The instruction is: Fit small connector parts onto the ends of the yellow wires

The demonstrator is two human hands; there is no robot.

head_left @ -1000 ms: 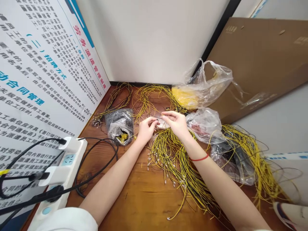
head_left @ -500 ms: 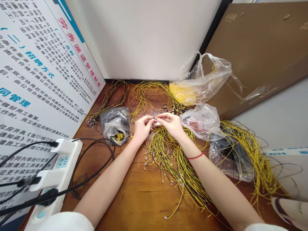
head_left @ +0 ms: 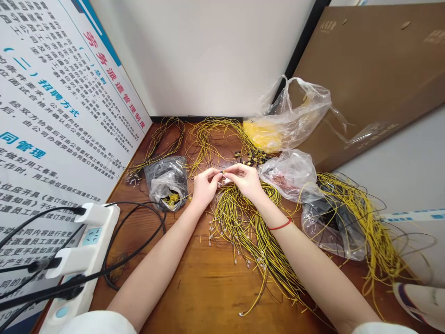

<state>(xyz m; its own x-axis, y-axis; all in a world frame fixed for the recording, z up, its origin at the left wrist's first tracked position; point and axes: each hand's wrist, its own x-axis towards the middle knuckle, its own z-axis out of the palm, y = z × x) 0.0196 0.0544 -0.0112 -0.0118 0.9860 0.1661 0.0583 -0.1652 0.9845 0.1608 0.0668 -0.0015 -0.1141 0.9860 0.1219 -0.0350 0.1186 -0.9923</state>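
Note:
Over the middle of the table my left hand (head_left: 205,186) and my right hand (head_left: 246,181) meet, fingertips almost touching. Both are closed in a pinch on a tiny part (head_left: 223,172), dark toward the left and yellowish toward the right; its exact kind is too small to make out. Just below my right hand lies a large bundle of yellow and black wires (head_left: 239,220), many with small silvery-white ends. Behind my fingers sit several small black-and-yellow pieces (head_left: 252,157), partly hidden.
An opened grey plastic bag (head_left: 167,171) with yellow bits stands left of my hands. Clear bags (head_left: 288,174) and a bag of yellow parts (head_left: 264,134) lie right. More wires (head_left: 378,236) hang at the right edge. A power strip (head_left: 93,260) with black cables is at left.
My fingertips have come slightly closer together around the tiny part, my right hand shifting a little to the left. The wires and bags lie as before.

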